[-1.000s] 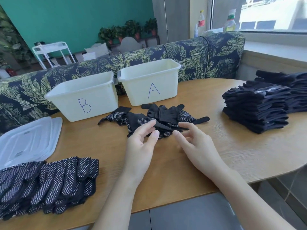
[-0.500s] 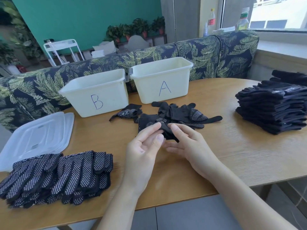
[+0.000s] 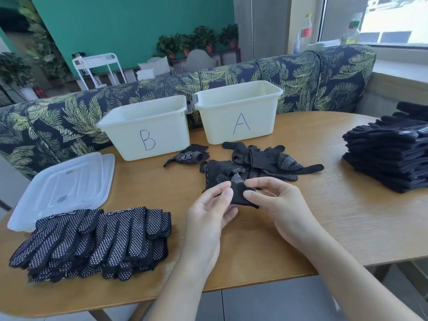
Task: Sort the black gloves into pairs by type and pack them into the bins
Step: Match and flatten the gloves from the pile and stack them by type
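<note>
**Both hands pinching a black glove cuff at table centre**

I am looking down on a wooden table (image 3: 324,228) through the head camera. Going left to right:

At 9 o'clock lies a stack of clear plastic lids (image 3: 62,186). Below it, at 8 o'clock, a pile of dotted gloves (image 3: 92,242) rests flat near the table's front edge, fingers pointing away from me.

At 11 o'clock stands a white bin marked B (image 3: 146,128), and just beside it, at 12 o'clock, a white bin marked A (image 3: 239,111). I cannot see whether either holds anything.

In front of the bins, near centre, is a loose heap of mixed gloves (image 3: 259,161), some plain, some dotted; one small dotted glove (image 3: 187,156) lies slightly apart on its left side.

My left hand (image 3: 206,216) pinches the near edge of a black glove (image 3: 238,193) between thumb and fingertips. My right hand (image 3: 280,205) pinches the same glove from the other side, thumb on top, fingers curled beneath. The glove is raised slightly off the table at the heap's near edge, its far part touching the heap.

At 3 o'clock, well apart from my hands, sits a tall stack of plain black gloves (image 3: 389,158).

Behind the table runs a leaf-patterned sofa back (image 3: 301,75).
</note>
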A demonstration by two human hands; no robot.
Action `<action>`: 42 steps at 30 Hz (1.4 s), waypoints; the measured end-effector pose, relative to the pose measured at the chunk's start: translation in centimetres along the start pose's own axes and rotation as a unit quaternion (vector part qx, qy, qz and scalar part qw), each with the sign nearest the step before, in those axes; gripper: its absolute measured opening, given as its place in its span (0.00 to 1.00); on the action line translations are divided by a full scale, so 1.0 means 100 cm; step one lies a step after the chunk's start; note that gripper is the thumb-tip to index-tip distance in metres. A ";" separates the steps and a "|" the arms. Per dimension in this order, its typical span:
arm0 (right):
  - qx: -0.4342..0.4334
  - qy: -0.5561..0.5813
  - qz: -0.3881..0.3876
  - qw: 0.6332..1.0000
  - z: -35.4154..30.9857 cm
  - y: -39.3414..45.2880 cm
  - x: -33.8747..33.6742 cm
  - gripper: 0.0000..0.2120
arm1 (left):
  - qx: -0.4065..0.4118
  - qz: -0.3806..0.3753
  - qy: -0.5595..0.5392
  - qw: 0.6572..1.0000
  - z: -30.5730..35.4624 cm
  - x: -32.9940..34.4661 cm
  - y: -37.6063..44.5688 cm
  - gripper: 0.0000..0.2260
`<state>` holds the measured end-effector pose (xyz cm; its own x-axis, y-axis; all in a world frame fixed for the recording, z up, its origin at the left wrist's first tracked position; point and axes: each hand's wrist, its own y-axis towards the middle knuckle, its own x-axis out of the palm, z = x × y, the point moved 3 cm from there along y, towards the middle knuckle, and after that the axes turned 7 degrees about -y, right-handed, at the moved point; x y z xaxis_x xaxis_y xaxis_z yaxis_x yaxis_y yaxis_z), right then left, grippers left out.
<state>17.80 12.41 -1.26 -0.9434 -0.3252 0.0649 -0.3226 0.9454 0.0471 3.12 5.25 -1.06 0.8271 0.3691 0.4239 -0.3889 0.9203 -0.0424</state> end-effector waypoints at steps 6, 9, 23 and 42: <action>-0.004 -0.022 -0.012 1.000 -0.005 -0.007 -0.004 0.12 | -0.037 -0.008 -0.009 0.999 0.004 0.009 0.014 0.11; 0.016 -0.059 0.018 0.998 -0.003 -0.009 -0.006 0.17 | -0.028 -0.016 -0.025 0.999 0.005 0.012 0.017 0.14; 0.052 0.226 -0.039 0.972 -0.009 0.011 0.020 0.20 | 0.049 -0.096 -0.095 0.990 0.026 0.013 0.023 0.24; -0.175 -0.177 0.091 0.964 -0.034 -0.012 0.005 0.03 | 0.106 -0.118 0.032 0.987 0.029 0.015 0.011 0.23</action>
<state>17.98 10.99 2.10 -0.9691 -0.0679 -0.2370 -0.1621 0.8997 0.4054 2.74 6.45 2.13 0.9262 0.1613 0.3408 -0.2529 0.9361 0.2444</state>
